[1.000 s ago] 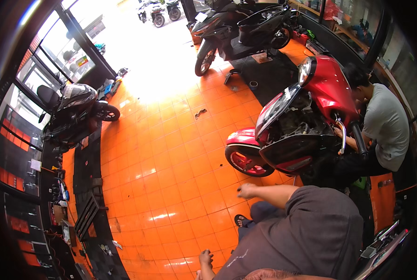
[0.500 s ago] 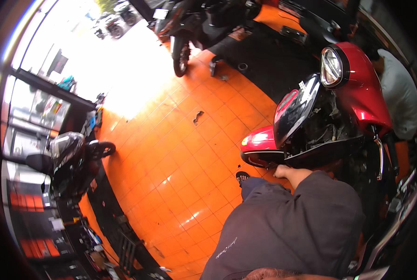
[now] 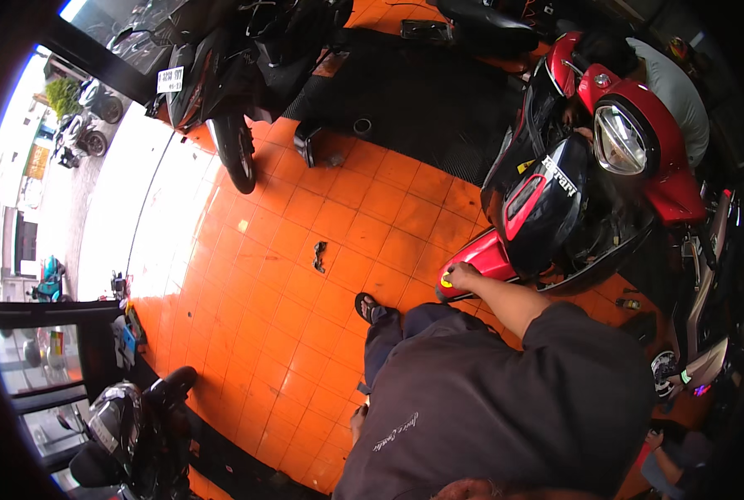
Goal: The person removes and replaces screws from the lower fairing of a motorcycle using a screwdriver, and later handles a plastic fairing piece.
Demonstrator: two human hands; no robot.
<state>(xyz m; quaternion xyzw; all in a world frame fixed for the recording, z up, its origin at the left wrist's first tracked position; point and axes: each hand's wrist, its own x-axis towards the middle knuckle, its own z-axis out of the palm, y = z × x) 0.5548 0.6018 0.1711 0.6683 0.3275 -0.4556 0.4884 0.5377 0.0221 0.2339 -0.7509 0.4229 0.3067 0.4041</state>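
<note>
My right hand (image 3: 462,275) reaches forward from my dark grey shirt and closes over the tip of the front fender (image 3: 490,254) of a red and black scooter (image 3: 555,200), next to a small yellow reflector. My left hand (image 3: 357,422) hangs by my side; only a sliver shows past my shirt, so its fingers are hidden. My sandalled foot (image 3: 368,307) stands on the orange tiled floor (image 3: 288,317) just left of the fender.
A person in a pale grey shirt (image 3: 676,92) bends behind the red scooter. A black scooter (image 3: 222,92) is parked at the top left beside a black mat (image 3: 422,92). A small dark object (image 3: 319,255) lies on the tiles. Another dark motorcycle (image 3: 130,433) stands at the lower left.
My view has swung round and closer to the red scooter. My right hand has moved from hovering near the front wheel onto the fender tip.
</note>
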